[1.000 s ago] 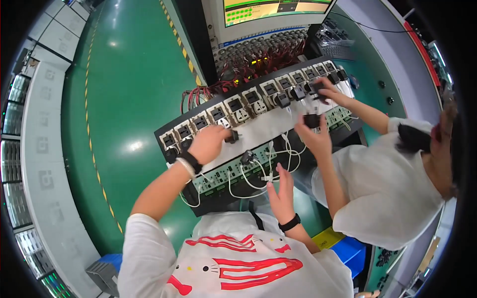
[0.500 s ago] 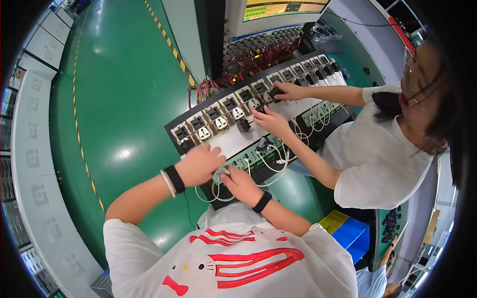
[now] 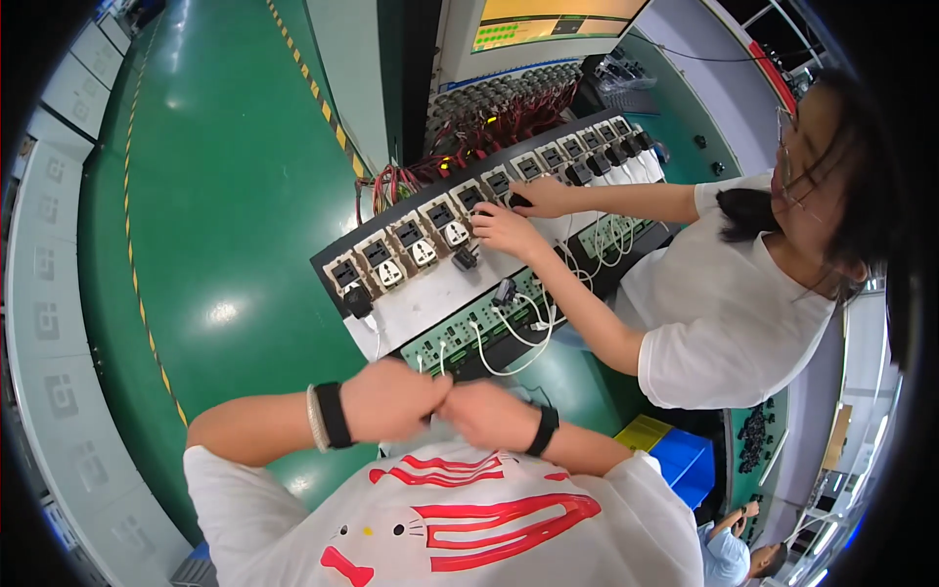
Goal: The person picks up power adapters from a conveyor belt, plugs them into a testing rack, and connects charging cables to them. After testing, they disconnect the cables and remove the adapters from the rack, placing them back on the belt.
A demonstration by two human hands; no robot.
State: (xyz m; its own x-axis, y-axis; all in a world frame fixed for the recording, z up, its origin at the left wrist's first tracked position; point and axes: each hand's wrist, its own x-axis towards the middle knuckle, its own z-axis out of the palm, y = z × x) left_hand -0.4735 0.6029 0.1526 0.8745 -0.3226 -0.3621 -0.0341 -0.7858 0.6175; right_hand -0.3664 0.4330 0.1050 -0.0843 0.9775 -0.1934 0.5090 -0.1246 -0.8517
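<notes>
My left hand and my right hand meet close to my body, in front of the near left end of a green circuit board strip. Both have curled fingers pressed together. Motion blurs them, and I cannot make out what lies between. Beyond them, a black plug adapter sits at the leftmost socket, with a white cable hanging from it. A second black adapter lies on the white panel. Another dark adapter rests by the board among white cables.
A row of sockets runs along the rack's far side. A co-worker's hands hold dark adapters at the middle sockets. Red wires and a screen stand behind. Blue and yellow bins are at my right.
My hands have drawn back from the board toward my body, still together. The white cable at the leftmost adapter now shows. The co-worker's hands have shifted slightly among the sockets.
</notes>
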